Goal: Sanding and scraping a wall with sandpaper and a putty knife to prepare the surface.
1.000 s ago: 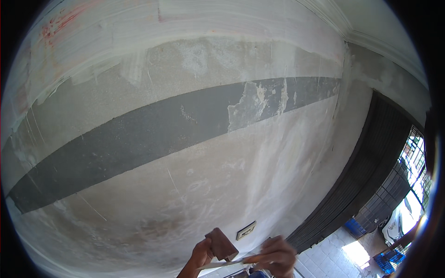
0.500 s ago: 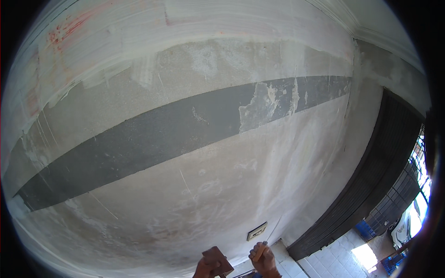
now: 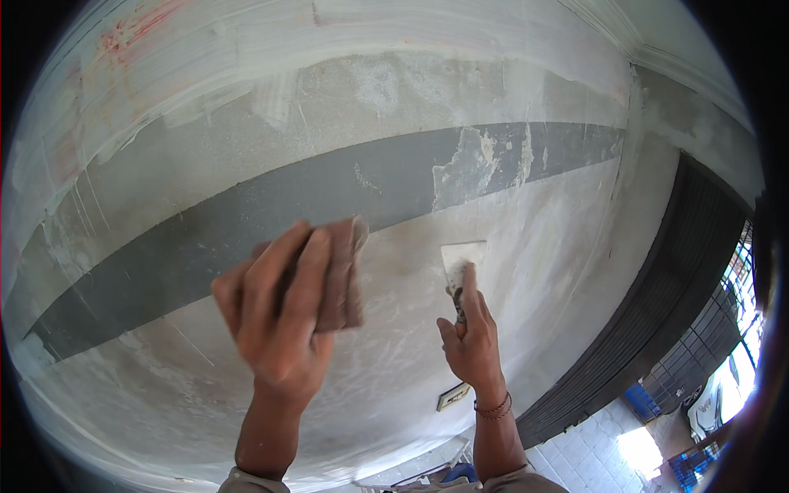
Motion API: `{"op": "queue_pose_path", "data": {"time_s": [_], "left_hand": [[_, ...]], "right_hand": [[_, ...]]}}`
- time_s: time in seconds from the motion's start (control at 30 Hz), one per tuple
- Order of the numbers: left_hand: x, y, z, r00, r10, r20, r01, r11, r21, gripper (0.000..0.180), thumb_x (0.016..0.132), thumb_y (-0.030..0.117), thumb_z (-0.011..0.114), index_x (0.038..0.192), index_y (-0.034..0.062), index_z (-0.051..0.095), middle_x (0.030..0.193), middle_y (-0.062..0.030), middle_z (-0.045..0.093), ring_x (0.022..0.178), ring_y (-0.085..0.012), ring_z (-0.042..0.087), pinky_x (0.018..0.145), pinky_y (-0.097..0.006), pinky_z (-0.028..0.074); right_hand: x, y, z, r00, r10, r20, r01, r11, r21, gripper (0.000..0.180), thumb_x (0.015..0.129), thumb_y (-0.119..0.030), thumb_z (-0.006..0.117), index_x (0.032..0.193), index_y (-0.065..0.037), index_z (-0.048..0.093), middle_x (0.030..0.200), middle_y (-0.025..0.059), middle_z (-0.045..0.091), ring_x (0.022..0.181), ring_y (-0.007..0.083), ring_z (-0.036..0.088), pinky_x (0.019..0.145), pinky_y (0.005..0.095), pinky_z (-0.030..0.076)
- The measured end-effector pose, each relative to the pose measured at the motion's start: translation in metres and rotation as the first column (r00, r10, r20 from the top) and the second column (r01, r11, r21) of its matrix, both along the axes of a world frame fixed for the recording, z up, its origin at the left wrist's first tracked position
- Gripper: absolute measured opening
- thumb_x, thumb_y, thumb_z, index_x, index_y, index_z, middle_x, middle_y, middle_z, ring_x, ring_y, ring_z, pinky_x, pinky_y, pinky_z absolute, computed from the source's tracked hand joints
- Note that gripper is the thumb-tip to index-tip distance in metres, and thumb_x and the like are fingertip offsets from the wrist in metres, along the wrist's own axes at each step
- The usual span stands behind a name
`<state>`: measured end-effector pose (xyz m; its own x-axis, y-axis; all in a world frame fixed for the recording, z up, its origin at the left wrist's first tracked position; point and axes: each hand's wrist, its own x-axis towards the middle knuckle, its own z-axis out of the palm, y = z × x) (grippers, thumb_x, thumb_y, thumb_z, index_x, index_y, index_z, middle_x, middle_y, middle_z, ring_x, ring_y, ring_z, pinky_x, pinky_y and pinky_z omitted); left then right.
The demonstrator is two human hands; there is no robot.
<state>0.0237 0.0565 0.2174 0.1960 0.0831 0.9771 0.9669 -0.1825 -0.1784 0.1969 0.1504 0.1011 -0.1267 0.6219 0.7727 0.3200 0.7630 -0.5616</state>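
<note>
My left hand (image 3: 283, 329) is raised in front of the wall, its fingers bent round a brown, folded, sandpaper-like pad (image 3: 339, 279). The pad is slightly blurred and its edge looks layered. Farther right, my right hand (image 3: 474, 341) grips a putty knife (image 3: 462, 256) by its handle, one finger stretched along the pale, flat blade. That blade points up and lies against or very near the wall (image 3: 394, 287), below the dark grey band (image 3: 271, 218); I cannot tell whether it touches. A patch of flaked paint (image 3: 464, 177) shows in the band above it.
Below my right hand a switch plate (image 3: 453, 397) sits on the wall. To the right are a dark folded shutter (image 3: 633, 329), a barred gate (image 3: 699, 353) and a pale tiled floor (image 3: 588, 452). White, streaky coating (image 3: 246, 41) covers the upper wall.
Both hands have risen from the lower edge to the wall, my left one up and leftward. The putty knife's blade now shows in my right hand. The view has shifted slightly.
</note>
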Motion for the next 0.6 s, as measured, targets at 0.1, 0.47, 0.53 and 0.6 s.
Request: {"op": "queue_pose_path", "data": {"time_s": [0.1, 0.47, 0.53, 0.6], "left_hand": [[-0.002, 0.016, -0.009, 0.984, 0.169, -0.062, -0.171, 0.985, -0.020, 0.041, 0.072, -0.002, 0.065, 0.111, 0.0106, 0.064, 0.120, -0.0053, 0.059, 0.110, -0.0260, 0.049, 0.091, -0.038, 0.036], [-0.045, 0.051, -0.037, 0.943, 0.330, -0.051, -0.333, 0.939, -0.087, 0.057, 0.071, 0.004, 0.068, 0.124, 0.0200, 0.054, 0.135, -0.0013, 0.049, 0.129, -0.0361, 0.036, 0.106, -0.059, 0.017], [-0.049, 0.057, -0.041, 0.952, 0.303, -0.048, -0.306, 0.949, -0.078, 0.056, 0.071, 0.005, 0.069, 0.124, 0.0202, 0.055, 0.134, -0.0009, 0.049, 0.129, -0.0360, 0.037, 0.107, -0.059, 0.016], [-0.051, 0.064, -0.043, 0.957, 0.287, -0.051, -0.288, 0.958, -0.008, 0.054, 0.072, 0.007, 0.069, 0.122, 0.0210, 0.056, 0.131, 0.0003, 0.052, 0.128, -0.0352, 0.038, 0.108, -0.058, 0.014]], "right_hand": [[-0.008, 0.005, 0.013, 0.998, -0.014, 0.062, 0.009, 0.996, 0.087, 0.083, 0.063, 0.016, 0.048, 0.140, -0.006, 0.029, 0.112, 0.0210, 0.050, 0.081, 0.0337, 0.058, 0.064, 0.0309, 0.051], [-0.037, 0.021, 0.026, 0.905, -0.332, 0.265, 0.237, 0.913, 0.333, 0.078, 0.057, 0.018, 0.042, 0.134, 0.003, 0.036, 0.143, 0.0163, 0.031, 0.130, 0.0381, 0.031, 0.100, 0.0391, 0.040], [-0.045, 0.029, 0.023, 0.933, -0.295, 0.207, 0.222, 0.922, 0.317, 0.079, 0.056, 0.018, 0.042, 0.134, 0.003, 0.036, 0.143, 0.0174, 0.031, 0.130, 0.0386, 0.032, 0.101, 0.0386, 0.039], [-0.047, 0.036, 0.023, 0.953, -0.268, 0.141, 0.217, 0.929, 0.298, 0.080, 0.056, 0.018, 0.041, 0.134, 0.002, 0.035, 0.143, 0.0185, 0.031, 0.129, 0.0392, 0.033, 0.101, 0.0382, 0.039]]}}
